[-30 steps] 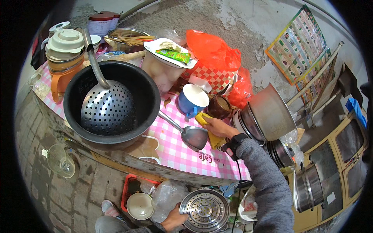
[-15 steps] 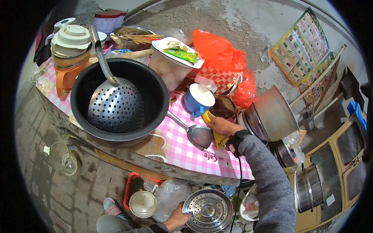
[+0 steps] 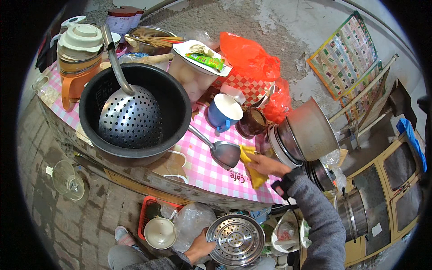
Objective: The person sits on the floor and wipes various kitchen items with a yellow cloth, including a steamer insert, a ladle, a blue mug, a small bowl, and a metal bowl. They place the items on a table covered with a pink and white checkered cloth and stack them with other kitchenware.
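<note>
My right hand [image 3: 266, 165] presses a yellow cloth [image 3: 258, 179] onto the pink checkered tablecloth [image 3: 198, 165], its fingers closed over the cloth. Just left of the cloth lies a metal spatula [image 3: 225, 154] with its handle toward the big black pot [image 3: 180, 135]. Behind it stand a blue mug [image 3: 218, 118] and a dark brown jar [image 3: 250, 123]. Below the table edge, my left hand [image 3: 200, 247] grips the rim of a round, perforated metal steamer tray [image 3: 235, 240]; its fingertips are partly hidden.
A large perforated skimmer [image 3: 130, 117] rests in the black pot. Stacked metal pots [image 3: 310, 130] lean at the table's right end. Near the lower edge are a cream bowl [image 3: 160, 233], a red basket [image 3: 143, 220] and clear plastic bags [image 3: 191, 222]. An orange pitcher [image 3: 78, 83] stands far left.
My right hand has slid the yellow cloth toward the table's front edge, away from the mug and jar. My left hand keeps its hold on the steamer tray; the view has shifted slightly.
</note>
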Motion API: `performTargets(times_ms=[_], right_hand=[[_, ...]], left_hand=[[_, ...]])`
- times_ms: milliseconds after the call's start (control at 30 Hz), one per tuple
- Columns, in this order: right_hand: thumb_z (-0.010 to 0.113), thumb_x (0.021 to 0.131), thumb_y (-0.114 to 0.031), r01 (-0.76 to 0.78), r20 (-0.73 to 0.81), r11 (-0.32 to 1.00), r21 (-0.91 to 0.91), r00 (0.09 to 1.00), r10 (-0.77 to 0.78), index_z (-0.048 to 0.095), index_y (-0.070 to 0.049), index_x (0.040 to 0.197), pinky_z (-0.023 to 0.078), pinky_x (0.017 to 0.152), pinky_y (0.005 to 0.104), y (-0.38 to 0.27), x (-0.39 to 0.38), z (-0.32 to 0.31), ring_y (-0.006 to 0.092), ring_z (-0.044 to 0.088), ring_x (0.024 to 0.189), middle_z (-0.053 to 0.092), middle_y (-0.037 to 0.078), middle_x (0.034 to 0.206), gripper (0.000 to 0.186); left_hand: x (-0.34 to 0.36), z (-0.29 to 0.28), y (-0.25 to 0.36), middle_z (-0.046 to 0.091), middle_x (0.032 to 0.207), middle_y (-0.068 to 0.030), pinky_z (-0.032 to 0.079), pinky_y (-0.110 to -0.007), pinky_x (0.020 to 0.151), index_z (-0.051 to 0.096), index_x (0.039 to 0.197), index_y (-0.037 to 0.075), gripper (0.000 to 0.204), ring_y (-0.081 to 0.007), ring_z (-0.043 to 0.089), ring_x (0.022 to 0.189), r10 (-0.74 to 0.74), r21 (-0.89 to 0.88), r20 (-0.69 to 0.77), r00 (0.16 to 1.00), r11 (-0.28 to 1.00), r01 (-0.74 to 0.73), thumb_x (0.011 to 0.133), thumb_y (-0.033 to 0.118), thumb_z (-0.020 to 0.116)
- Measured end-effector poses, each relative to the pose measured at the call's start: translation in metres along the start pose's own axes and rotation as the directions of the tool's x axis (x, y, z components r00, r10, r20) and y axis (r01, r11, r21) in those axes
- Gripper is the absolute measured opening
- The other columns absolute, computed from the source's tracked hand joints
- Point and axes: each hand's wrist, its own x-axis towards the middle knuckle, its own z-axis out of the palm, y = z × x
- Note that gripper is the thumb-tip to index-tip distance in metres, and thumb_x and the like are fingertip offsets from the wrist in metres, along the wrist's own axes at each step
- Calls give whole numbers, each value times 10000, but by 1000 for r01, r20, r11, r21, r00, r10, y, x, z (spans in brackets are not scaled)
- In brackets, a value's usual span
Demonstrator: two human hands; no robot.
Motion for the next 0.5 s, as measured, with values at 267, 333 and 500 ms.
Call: performTargets(times_ms=[267, 333, 500], right_hand=[[466, 944, -278, -16, -31, 945, -327, 1000, 6, 246, -34, 1430, 483, 686, 481, -6, -71, 39, 439, 623, 791, 626, 288, 876, 587], [440, 944, -284, 2, -63, 930, -368, 998, -27, 309, 28, 1338, 473, 658, 506, -3, -53, 36, 452, 617, 761, 625, 298, 847, 519], [435, 897, -191, -91, -135, 881, -465, 990, 31, 548, 83, 1009, 498, 720, 486, 7, 25, 2, 422, 644, 844, 646, 284, 882, 317]], left_hand=[[-13, -1, 7, 599, 1179, -210, 440, -364, 945, 380, 1337, 17, 671, -331, 574, 1116, -74, 35, -32, 997, 997, 75, 746, 214, 630], [-14, 0, 2, 594, 1188, -211, 442, -364, 942, 380, 1339, 22, 675, -329, 573, 1118, -105, 24, -45, 993, 994, 107, 743, 213, 633], [-9, 4, -12, 592, 1185, -210, 442, -367, 937, 376, 1337, 18, 674, -332, 569, 1118, -56, -31, -21, 998, 998, 55, 745, 213, 633]])
